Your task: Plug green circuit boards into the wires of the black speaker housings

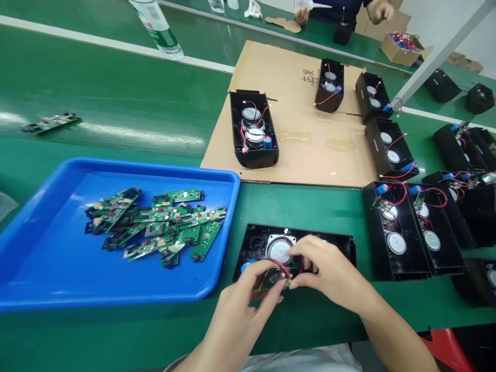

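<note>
Just above an open black speaker housing (344, 247), my left hand (244, 305) pinches a small green circuit board (269, 279) between thumb and fingers. My right hand (333, 271) is closed at the board's right end, on a red-and-black wire (284, 268) whose plug is partly covered by my fingertips. Inside the housing, a round grey speaker (279, 249) shows behind my hands, and a blue cylindrical part (248, 265) sits near the left end. My right hand hides the housing's middle.
On the left, a blue tray (50, 194) holds several circuit boards (155, 222). More open housings stand on a cardboard sheet (306, 155) and along the right (399, 232). A single board (52, 123) and a bottle (158, 31) lie beyond; across the bench is another person's hand (382, 10).
</note>
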Demonstrator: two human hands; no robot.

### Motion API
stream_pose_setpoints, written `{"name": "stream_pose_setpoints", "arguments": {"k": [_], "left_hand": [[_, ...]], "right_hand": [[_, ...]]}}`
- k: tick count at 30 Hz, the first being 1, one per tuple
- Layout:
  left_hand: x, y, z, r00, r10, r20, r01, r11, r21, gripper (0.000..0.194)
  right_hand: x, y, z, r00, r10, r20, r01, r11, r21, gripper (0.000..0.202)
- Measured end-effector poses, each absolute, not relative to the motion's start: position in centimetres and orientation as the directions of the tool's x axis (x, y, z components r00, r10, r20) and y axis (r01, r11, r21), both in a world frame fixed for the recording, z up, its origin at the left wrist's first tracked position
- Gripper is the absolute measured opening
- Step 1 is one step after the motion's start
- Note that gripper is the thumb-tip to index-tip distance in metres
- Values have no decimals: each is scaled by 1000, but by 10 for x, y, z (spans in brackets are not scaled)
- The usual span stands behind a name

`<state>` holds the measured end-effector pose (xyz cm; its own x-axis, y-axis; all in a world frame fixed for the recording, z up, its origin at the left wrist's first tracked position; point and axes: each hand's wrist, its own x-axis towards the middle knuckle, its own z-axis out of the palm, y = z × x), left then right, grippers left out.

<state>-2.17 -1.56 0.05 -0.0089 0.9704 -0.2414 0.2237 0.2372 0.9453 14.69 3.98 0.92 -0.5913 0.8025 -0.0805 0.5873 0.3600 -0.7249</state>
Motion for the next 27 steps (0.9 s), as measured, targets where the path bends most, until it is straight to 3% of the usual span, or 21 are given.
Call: {"name": "stream_pose_setpoints", "arguments": {"k": [2,5,8,10,14,18,21,27], "left_hand": [[-20,-18,5,-74,953,-294,130,302,944,16],[-15,-20,9,-110,924,-367,66,375,925,15],[-14,-20,9,-52,911,-408,71,411,909,17],[-15,-20,8,-33,911,-410,70,412,909,18],[-13,-22,13,-87,915,-394,-3,396,918,20],[-7,-21,15,-199,909,-366,-13,370,929,20],[-5,-19,4,-255,920,-298,42,318,947,25],[-4,-16,-21,-257,964,-71,238,135,962,29]], "right_hand": [[142,46,14,-515,853,-86,640,316,-700,27],[129,54,18,-458,888,-40,797,390,-460,32],[121,61,22,-552,828,-96,811,507,-292,14],[127,64,24,-604,793,-77,764,548,-341,11],[159,58,25,-537,839,84,597,449,-665,13],[181,40,17,-510,857,70,441,330,-835,16],[177,28,7,-535,841,77,458,366,-810,22],[160,20,-3,-544,791,279,512,576,-637,29]]}}
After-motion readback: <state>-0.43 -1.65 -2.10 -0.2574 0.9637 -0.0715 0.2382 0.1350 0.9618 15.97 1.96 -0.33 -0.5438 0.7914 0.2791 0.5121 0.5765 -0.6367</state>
